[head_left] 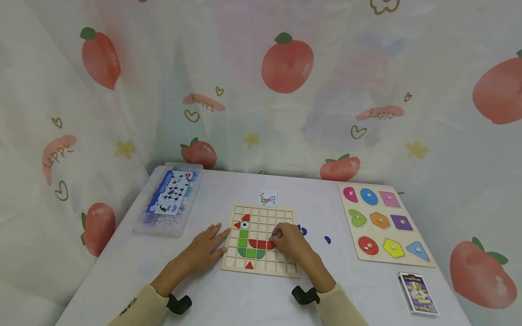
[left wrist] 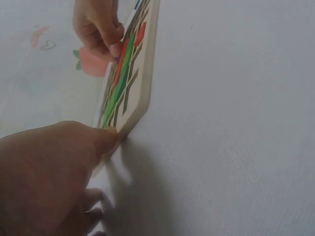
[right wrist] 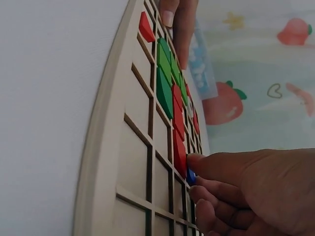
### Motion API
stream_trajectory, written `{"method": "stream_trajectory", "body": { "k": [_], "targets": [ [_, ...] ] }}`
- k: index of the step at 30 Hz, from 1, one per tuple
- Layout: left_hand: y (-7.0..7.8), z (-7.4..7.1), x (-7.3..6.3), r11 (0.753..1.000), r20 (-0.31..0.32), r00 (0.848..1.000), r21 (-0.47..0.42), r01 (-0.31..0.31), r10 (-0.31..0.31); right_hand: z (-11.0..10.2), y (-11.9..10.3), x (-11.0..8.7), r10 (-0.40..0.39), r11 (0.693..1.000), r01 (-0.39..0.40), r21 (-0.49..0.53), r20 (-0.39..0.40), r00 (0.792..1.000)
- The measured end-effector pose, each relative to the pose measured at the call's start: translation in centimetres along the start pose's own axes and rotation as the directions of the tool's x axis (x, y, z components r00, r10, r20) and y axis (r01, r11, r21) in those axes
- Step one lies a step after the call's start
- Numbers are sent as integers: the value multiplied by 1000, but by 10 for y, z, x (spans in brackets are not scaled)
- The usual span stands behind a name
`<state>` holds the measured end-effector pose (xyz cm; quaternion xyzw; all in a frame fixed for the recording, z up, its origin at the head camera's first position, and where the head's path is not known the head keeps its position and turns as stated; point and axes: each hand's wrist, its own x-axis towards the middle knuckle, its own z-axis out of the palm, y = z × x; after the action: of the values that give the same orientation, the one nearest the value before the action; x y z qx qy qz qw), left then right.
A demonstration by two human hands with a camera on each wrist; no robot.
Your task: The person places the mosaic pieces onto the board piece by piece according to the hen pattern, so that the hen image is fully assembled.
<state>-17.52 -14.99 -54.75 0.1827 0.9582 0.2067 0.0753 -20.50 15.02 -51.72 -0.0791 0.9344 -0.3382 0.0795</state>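
Note:
A wooden grid board (head_left: 261, 267) lies on the table, with red, green and white eye pieces forming a bird shape. My right hand (head_left: 290, 240) is over its right half and pinches a small blue piece (right wrist: 191, 176) between thumb and fingers, beside a red piece (right wrist: 179, 152). My left hand (head_left: 205, 246) lies at the board's left edge, fingers spread, its thumb (left wrist: 104, 140) touching the rim. A lone red triangle (head_left: 249, 266) sits in the bottom row. Several blue pieces (head_left: 303, 231) lie right of the board, one (head_left: 328, 240) farther off.
Behind the board is a small picture card (head_left: 267, 198). A clear plastic case (head_left: 169, 199) stands at the back left. To the right are a shape puzzle board (head_left: 387, 226) with knobbed pieces and a card box (head_left: 418, 293). A fruit-print curtain (head_left: 244, 59) hangs behind the table.

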Motion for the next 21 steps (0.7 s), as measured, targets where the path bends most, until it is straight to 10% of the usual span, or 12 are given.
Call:
{"method": "stream_trajectory", "body": {
  "k": [21],
  "targets": [
    [1, -1, 0, 1000, -1, 1000, 3, 4, -4, 2, -10, -2, 35, 999, -35, -14, -5, 999]
  ]
}}
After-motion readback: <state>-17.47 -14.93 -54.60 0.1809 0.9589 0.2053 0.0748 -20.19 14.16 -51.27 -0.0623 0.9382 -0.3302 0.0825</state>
